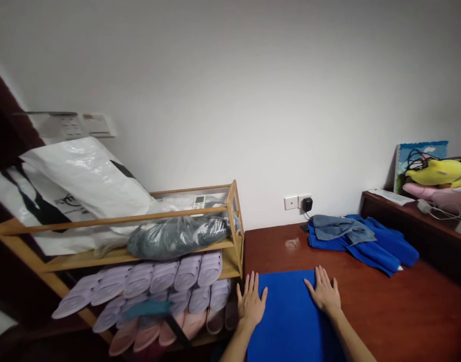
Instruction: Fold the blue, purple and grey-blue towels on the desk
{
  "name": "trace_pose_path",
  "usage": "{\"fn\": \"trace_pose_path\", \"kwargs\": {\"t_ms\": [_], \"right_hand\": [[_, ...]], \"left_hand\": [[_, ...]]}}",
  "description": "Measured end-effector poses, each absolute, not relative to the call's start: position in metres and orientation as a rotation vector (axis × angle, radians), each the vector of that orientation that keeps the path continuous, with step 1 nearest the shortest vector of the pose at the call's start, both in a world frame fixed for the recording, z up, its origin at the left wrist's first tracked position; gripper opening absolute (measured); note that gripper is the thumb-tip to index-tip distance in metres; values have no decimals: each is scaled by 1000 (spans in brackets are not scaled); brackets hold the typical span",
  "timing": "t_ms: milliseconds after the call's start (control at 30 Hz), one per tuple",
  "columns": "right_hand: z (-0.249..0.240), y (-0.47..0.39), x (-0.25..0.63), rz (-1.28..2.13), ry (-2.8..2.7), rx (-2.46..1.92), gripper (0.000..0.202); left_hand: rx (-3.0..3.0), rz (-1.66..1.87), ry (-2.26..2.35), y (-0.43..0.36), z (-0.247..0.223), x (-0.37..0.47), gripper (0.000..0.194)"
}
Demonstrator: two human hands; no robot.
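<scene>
A blue cloth (287,311) lies spread flat on the reddish-brown wooden table (381,317), its near part cut off by the bottom of the view. My left hand (252,301) rests palm down at its far left corner, fingers spread. At the far right corner my right hand (324,291) lies flat too, thumb over the cloth and the other fingers pointing away. Neither hand grips anything. Farther back on the table, a crumpled heap of blue cloth (370,251) has a grey-blue cloth (338,229) on top.
A wooden shoe rack (236,246) stands left of the table, holding several lilac slippers (164,276), white bags (83,186) and a plastic-wrapped grey bundle (177,236). A black plug (307,204) sits in the wall socket. At right, a raised ledge carries a yellow plush toy (442,172).
</scene>
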State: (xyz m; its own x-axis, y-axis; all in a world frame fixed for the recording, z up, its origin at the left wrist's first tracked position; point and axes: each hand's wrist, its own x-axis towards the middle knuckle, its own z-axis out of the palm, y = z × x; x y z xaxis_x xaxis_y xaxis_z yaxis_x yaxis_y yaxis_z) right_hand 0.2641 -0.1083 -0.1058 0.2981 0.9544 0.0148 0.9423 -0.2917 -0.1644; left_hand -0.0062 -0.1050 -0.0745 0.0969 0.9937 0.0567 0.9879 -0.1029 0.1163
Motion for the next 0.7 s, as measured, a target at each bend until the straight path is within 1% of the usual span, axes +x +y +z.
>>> {"fn": "trace_pose_path", "kwargs": {"t_ms": [100, 167, 233, 300, 367, 467, 567, 700], "right_hand": [[-82, -115, 264, 163, -1812, -2457, 86], [-74, -136, 255, 93, -1878, -2369, 86], [-78, -171, 243, 40, -2012, -2162, 81], [-91, -210, 230, 83, -2147, -1947, 72], [-104, -243, 219, 153, -2200, -1883, 68], [-114, -264, 210, 191, -2169, -1938, 68], [-121, -263, 207, 127, -2090, -1972, 71], [-140, -266, 207, 24, -1991, -1970, 68]], "left_hand": [[2288, 154, 2083, -108, -60, 1, 61], [2330, 145, 2000, -122, -53, 6, 61], [2449, 171, 1768, -147, -53, 10, 63], [2589, 217, 1450, -178, -61, 13, 64], [2652, 261, 1301, -207, -74, 13, 63], [2620, 343, 1427, -232, -90, 9, 56], [2526, 373, 1600, -238, -101, 0, 53], [2511, 231, 1450, -247, -110, -12, 57]]}}
